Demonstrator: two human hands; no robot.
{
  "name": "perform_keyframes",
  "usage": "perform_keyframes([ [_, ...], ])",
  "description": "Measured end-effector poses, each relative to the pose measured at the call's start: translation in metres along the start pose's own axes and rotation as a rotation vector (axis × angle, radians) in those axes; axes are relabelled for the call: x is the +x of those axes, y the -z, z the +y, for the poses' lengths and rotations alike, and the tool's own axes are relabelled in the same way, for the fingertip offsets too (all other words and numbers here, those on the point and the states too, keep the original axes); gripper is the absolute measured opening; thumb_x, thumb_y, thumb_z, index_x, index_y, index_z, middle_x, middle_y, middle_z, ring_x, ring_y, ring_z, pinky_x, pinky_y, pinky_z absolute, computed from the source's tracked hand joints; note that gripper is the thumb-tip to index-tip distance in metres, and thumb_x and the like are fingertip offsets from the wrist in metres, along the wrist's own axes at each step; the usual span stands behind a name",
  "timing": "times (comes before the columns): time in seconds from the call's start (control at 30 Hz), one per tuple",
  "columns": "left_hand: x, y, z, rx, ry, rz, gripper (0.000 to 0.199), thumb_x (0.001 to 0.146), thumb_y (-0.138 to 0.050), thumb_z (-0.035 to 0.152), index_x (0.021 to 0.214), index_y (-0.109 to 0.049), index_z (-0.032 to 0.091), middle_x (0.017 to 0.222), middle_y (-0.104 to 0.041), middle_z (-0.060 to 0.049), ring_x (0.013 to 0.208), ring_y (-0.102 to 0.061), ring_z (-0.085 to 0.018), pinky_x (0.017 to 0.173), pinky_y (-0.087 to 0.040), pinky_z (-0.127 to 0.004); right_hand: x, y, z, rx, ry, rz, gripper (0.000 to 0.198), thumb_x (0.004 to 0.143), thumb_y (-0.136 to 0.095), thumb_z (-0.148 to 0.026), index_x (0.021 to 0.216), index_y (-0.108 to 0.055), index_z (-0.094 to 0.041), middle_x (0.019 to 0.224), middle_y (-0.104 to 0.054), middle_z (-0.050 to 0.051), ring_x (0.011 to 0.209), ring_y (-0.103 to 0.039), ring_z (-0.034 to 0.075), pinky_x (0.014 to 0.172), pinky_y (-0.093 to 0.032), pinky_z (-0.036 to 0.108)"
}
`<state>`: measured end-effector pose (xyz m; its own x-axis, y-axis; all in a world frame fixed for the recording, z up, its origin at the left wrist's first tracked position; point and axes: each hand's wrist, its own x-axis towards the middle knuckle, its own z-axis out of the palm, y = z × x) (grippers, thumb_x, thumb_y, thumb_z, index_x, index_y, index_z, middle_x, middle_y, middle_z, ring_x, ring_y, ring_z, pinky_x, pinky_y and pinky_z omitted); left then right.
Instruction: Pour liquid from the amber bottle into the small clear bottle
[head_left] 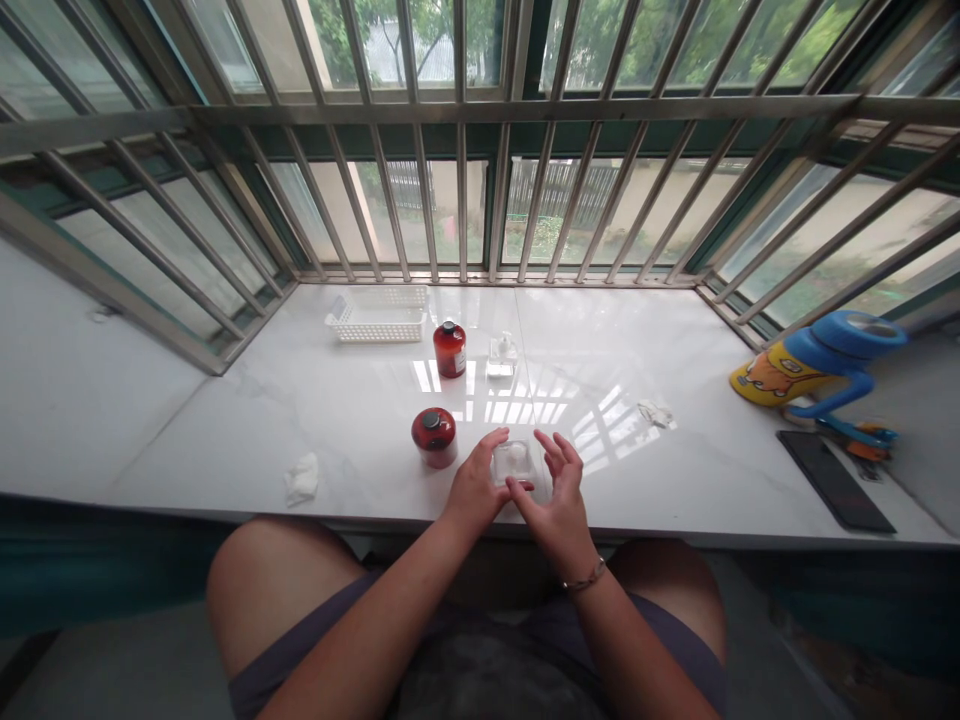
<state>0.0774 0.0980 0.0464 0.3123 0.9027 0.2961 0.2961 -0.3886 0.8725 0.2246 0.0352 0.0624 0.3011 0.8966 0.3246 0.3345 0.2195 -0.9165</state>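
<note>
A small clear square container (513, 462) is between my hands near the counter's front edge. My left hand (476, 485) grips it from the left, fingers along the far side and thumb at the near side. My right hand (556, 492) is open on the right, with its fingers spread and its thumb by the container's near edge. Just left of my left hand stands a red-brown bottle (434, 440) with a black cap. Farther back is a similar labelled bottle (450, 350), beside a small clear item (502, 356) whose kind I cannot make out.
A white perforated basket (379, 318) sits at the back left. Crumpled white tissue (301, 480) lies front left, and another white scrap (656, 414) lies right of centre. At the right are a blue-and-yellow flask (810, 362) and a black phone (834, 482). Metal bars (461, 200) line the window.
</note>
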Motion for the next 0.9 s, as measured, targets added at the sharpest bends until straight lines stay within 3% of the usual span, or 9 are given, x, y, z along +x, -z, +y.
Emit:
perform_keyframes([
  [0.07, 0.000, 0.000, 0.001, 0.008, 0.011, -0.005, 0.078, 0.079, -0.095, 0.027, 0.145, -0.053, 0.030, 0.156, -0.061, -0.008, 0.146, -0.058, -0.030, 0.126, -0.047, -0.052, 0.001, 0.000, 0.000, -0.014, 0.004, 0.011, 0.086, 0.093, -0.077, -0.039, 0.161, -0.027, -0.026, 0.160, -0.049, 0.018, 0.152, -0.047, 0.032, 0.128, -0.037, 0.062],
  [0.23, 0.000, -0.001, 0.000, 0.010, -0.015, 0.007, 0.075, 0.081, -0.094, 0.029, 0.144, -0.053, 0.029, 0.155, -0.061, -0.008, 0.145, -0.058, -0.029, 0.125, -0.048, -0.051, 0.005, -0.002, 0.000, -0.061, -0.013, 0.045, 0.080, 0.092, -0.078, -0.041, 0.158, -0.034, -0.026, 0.136, -0.063, 0.012, 0.132, -0.062, 0.029, 0.121, -0.046, 0.059],
  [0.43, 0.000, -0.001, -0.003, 0.021, -0.033, 0.001, 0.067, 0.086, -0.084, 0.021, 0.145, -0.052, 0.028, 0.155, -0.060, -0.009, 0.146, -0.058, -0.029, 0.126, -0.047, -0.053, 0.022, -0.006, 0.001, -0.096, -0.041, 0.023, 0.083, 0.088, -0.082, -0.046, 0.156, -0.038, -0.026, 0.119, -0.068, 0.008, 0.120, -0.067, 0.029, 0.114, -0.052, 0.055],
  [0.53, 0.001, -0.001, -0.003, 0.025, -0.036, -0.001, 0.071, 0.083, -0.089, 0.021, 0.144, -0.052, 0.028, 0.156, -0.060, -0.009, 0.147, -0.057, -0.030, 0.126, -0.046, -0.054, 0.030, -0.002, 0.000, -0.103, -0.043, 0.014, 0.082, 0.087, -0.084, -0.044, 0.155, -0.041, -0.027, 0.111, -0.069, 0.005, 0.114, -0.070, 0.028, 0.111, -0.054, 0.053],
  [0.9, 0.000, 0.000, 0.004, 0.014, -0.006, -0.005, 0.076, 0.082, -0.094, 0.029, 0.145, -0.052, 0.029, 0.156, -0.059, -0.009, 0.146, -0.057, -0.031, 0.126, -0.047, -0.054, 0.036, 0.021, -0.020, -0.030, 0.020, -0.018, 0.071, 0.093, -0.080, -0.042, 0.151, -0.044, -0.027, 0.122, -0.074, 0.009, 0.122, -0.071, 0.029, 0.118, -0.050, 0.057],
])
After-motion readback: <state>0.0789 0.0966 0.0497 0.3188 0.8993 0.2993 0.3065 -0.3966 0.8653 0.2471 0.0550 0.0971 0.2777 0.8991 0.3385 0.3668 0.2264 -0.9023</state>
